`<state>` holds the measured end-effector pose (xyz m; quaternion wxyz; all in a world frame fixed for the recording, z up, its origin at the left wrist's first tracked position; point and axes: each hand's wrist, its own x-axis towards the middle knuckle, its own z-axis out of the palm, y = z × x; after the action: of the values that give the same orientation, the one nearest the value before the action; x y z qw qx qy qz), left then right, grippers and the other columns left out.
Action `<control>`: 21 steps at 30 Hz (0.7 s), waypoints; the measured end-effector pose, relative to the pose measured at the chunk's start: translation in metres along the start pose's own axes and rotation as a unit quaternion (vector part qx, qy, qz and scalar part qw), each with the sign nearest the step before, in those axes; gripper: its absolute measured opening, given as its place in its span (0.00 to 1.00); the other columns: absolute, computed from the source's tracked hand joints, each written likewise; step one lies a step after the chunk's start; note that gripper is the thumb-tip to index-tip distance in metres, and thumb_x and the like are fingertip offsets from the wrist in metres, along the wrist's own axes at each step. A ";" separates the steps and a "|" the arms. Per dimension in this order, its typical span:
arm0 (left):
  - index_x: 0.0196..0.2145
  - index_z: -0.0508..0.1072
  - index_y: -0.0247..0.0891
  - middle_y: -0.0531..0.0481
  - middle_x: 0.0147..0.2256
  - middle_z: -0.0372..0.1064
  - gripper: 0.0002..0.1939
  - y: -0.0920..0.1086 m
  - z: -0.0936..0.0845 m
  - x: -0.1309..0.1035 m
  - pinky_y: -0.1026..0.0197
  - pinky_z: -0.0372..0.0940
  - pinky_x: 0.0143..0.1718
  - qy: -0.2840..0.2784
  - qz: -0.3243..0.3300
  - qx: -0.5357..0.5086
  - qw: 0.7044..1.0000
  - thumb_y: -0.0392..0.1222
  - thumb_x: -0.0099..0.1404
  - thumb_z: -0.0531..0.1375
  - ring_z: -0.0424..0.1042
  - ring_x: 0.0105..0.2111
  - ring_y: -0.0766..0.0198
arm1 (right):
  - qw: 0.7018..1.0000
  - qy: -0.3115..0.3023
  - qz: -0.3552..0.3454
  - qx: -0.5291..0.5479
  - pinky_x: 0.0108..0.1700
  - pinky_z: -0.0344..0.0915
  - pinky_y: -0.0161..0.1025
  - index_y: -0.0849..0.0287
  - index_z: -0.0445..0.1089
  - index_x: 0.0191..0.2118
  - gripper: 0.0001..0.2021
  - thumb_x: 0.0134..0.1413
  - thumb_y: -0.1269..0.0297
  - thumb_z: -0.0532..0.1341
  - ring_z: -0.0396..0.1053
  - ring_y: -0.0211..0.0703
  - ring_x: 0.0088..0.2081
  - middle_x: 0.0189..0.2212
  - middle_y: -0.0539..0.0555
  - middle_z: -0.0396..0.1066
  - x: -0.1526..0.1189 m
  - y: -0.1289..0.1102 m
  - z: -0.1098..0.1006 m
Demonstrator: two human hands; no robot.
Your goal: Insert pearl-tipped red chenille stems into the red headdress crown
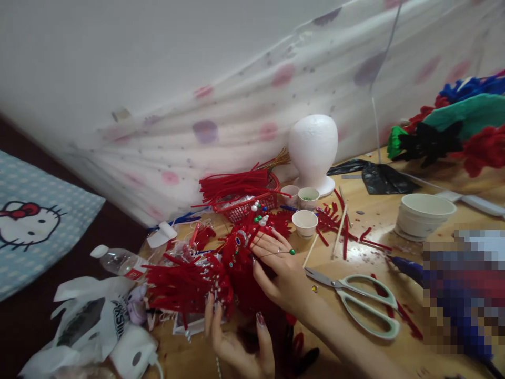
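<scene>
Scissors (351, 295) lay on the right, and a white foam head (313, 145) stood far back. My right hand (279, 262) rested on the red fuzzy craft (247, 280) in the near middle, but I could not tell if it gripped. My left hand (236, 345) was loose, by its red fringe (177, 283)

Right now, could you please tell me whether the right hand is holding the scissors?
No, the scissors lie on the table, while the right hand touches the red beaded piece.

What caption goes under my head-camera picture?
Right hand on a red craft, left hand close, scissors and white head form nearby.
</scene>
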<state>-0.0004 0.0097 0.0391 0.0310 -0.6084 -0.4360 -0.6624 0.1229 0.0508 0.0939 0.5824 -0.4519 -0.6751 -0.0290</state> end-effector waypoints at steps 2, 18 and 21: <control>0.60 0.56 0.37 0.33 0.62 0.52 0.36 -0.001 0.000 -0.001 0.40 0.59 0.58 -0.006 -0.008 -0.007 1.000 0.34 0.56 0.63 0.56 0.62 0.46 | 1.000 0.005 -0.004 -0.001 0.60 0.60 0.57 0.55 0.73 0.47 0.16 0.53 0.73 0.57 0.72 0.49 0.52 0.45 0.57 0.77 -0.001 0.002 0.000; 0.66 0.52 0.39 0.35 0.63 0.54 0.39 -0.014 -0.004 0.009 0.36 0.51 0.61 -0.097 -0.022 0.041 0.994 0.42 0.59 0.60 0.53 0.64 0.42 | 0.999 0.022 -0.017 0.018 0.44 0.70 0.48 0.53 0.73 0.46 0.17 0.53 0.76 0.56 0.76 0.48 0.38 0.39 0.57 0.78 -0.009 0.011 -0.007; 0.61 0.60 0.38 0.35 0.59 0.63 0.34 -0.049 -0.017 0.003 0.38 0.54 0.60 -0.119 0.004 0.026 0.993 0.43 0.57 0.61 0.56 0.62 0.42 | 1.000 0.018 -0.010 0.004 0.39 0.71 0.44 0.52 0.73 0.44 0.16 0.53 0.75 0.55 0.75 0.47 0.36 0.35 0.54 0.78 -0.008 0.008 -0.009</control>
<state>-0.0423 0.0308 0.0171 -0.0024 -0.6839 -0.4511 -0.5734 0.1345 0.0456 0.0863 0.5959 -0.4422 -0.6691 -0.0399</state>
